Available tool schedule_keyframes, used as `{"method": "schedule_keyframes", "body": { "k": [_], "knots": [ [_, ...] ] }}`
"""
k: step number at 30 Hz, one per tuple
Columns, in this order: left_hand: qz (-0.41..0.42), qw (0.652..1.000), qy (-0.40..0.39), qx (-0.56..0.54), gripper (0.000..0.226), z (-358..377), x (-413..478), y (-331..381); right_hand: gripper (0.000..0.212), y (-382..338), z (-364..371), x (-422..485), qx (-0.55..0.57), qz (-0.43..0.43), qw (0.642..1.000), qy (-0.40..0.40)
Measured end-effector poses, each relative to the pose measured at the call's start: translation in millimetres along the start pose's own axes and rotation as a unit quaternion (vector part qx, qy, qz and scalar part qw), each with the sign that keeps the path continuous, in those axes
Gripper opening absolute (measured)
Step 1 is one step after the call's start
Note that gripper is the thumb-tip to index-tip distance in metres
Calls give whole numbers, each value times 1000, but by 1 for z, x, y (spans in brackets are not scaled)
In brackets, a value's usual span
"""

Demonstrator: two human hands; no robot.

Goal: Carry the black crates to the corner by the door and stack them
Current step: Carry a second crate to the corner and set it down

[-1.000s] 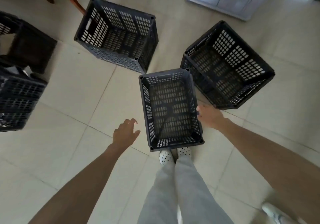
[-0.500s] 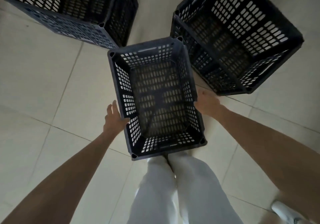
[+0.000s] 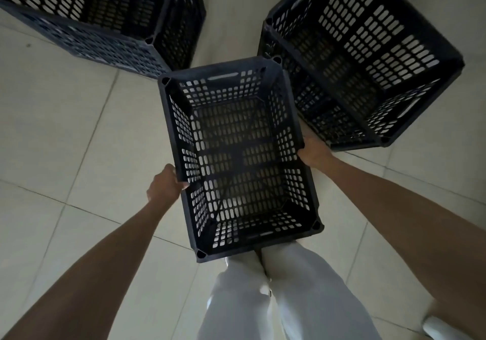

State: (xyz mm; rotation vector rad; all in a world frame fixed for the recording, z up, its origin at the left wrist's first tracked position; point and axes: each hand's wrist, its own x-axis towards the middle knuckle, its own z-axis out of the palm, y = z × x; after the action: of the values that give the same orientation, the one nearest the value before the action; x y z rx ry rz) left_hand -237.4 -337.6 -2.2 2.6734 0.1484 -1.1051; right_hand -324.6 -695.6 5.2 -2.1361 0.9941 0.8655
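Centre crate sits dead centre, just ahead of the legs. Left hand is clamped on its 9 o'clock rim and right hand grips the 3 o'clock rim. Second crate at 11 o'clock, third crate at 2 o'clock just beside it, on tiled floor.

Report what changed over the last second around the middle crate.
The left hand, open and clear of the middle crate a second ago, moved right and now grips its left rim. The right hand, already at the right wall, now holds that rim. The left crate and right crate kept their places on the floor.
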Motion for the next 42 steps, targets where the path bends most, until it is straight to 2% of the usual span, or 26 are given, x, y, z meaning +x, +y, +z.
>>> {"method": "schedule_keyframes", "body": {
  "k": [4,7,9,13,21,25,28,31,35,42],
  "knots": [
    [6,1000,9,10,35,-33,-19,0,33,-14,-18,-31,-16,-14,1000,10],
    [13,1000,7,21,37,-61,-45,3,45,-25,-37,-69,1,-57,998,1],
    [21,999,6,28,37,-82,-69,7,46,-31,-54,-96,-8,-54,999,-2],
    [49,998,13,33,35,-135,-126,17,39,-49,-101,-158,-21,-29,999,-30],
    [90,995,31,42,42,-272,-230,58,26,-94,-213,-278,-22,-65,997,-19],
    [98,993,39,52,42,-309,-264,76,35,-109,-254,-323,-29,-91,995,-5],
    [108,991,74,25,39,-327,-290,100,39,-109,-286,-353,-33,-100,994,11],
    [147,983,108,6,42,-343,-317,139,31,-97,-322,-373,-28,-107,993,43],
    [178,977,113,41,36,-356,-340,200,41,-68,-368,-396,10,-96,992,81],
    [227,967,93,72,48,-317,-346,333,37,42,-436,-378,75,-26,994,73]
  ]
}}
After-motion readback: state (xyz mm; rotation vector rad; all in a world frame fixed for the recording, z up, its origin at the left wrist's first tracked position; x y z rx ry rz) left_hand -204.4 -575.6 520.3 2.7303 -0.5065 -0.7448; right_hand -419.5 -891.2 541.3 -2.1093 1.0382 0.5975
